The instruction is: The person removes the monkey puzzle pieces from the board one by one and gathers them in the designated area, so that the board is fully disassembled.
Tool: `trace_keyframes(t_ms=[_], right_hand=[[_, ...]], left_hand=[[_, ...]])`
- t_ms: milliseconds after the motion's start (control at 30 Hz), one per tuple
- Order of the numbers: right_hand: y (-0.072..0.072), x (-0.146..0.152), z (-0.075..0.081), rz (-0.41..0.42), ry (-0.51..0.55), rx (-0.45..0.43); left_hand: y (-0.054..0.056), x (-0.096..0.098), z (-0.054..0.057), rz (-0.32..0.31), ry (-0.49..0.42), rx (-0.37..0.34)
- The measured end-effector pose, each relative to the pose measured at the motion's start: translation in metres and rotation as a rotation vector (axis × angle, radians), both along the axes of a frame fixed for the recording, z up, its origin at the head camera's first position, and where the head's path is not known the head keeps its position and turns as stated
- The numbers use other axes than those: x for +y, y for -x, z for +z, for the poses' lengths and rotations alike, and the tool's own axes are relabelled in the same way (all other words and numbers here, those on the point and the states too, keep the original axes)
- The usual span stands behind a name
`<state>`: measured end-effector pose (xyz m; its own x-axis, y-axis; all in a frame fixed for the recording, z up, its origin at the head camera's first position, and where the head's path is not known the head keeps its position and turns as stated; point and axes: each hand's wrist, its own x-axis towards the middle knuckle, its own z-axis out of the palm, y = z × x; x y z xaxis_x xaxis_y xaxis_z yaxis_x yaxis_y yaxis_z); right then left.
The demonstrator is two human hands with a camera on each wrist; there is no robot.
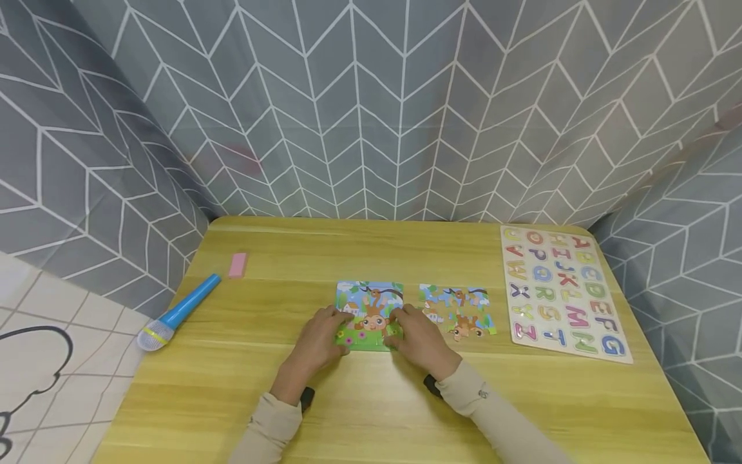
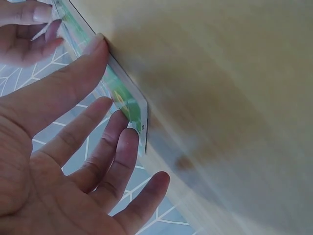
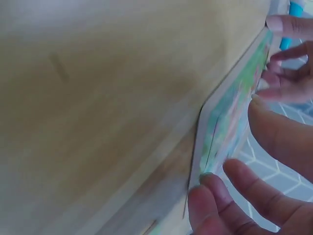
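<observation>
A jigsaw puzzle board point(image 1: 373, 339) with a cartoon monkey picture lies flat in the middle of the table. My left hand point(image 1: 315, 340) is at its left side; the thumb touches the near edge and the extended, slightly bent fingers rest by the corner point(image 2: 139, 110). At the right side is my right hand point(image 1: 425, 341), its fingertips touching the board's edge and surface. The right wrist view shows the board point(image 3: 230, 117) from low down. Just right of the board lie puzzle pieces point(image 1: 464, 296) with a similar monkey picture, wood colour showing between them.
A wooden alphabet board point(image 1: 568, 290) with coloured letters lies at the right. On the left are a blue toy microphone point(image 1: 188, 306), its head past the table edge, and a small pink block point(image 1: 237, 265). A patterned grey curtain point(image 1: 371, 116) hangs behind the table.
</observation>
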<state>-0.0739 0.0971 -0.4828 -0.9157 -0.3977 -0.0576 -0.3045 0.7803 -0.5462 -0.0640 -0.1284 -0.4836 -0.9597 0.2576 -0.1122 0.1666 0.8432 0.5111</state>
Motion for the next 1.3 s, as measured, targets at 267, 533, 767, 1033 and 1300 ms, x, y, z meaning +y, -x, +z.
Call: trace_keyframes(t_ms=[267,533,767,1033,1300], right_hand=[[0.007,-0.023,-0.003,0.075,0.014,-0.039],[0.013,-0.034,-0.006,0.071,-0.011,-0.122],[0.019,-0.037,-0.005,0.049,0.013,-0.178],[0.021,-0.036,-0.006,0.035,0.016,-0.168],[0.019,-0.037,-0.004,0.022,0.004,-0.149]], left_hand=[[0.001,0.001,0.001,-0.024,0.013,0.022],[0.003,0.002,-0.002,-0.034,0.012,0.013],[0.004,0.002,0.001,-0.018,0.016,0.001],[0.003,0.001,0.001,-0.021,0.014,0.006],[0.004,0.001,-0.001,-0.014,0.001,0.019]])
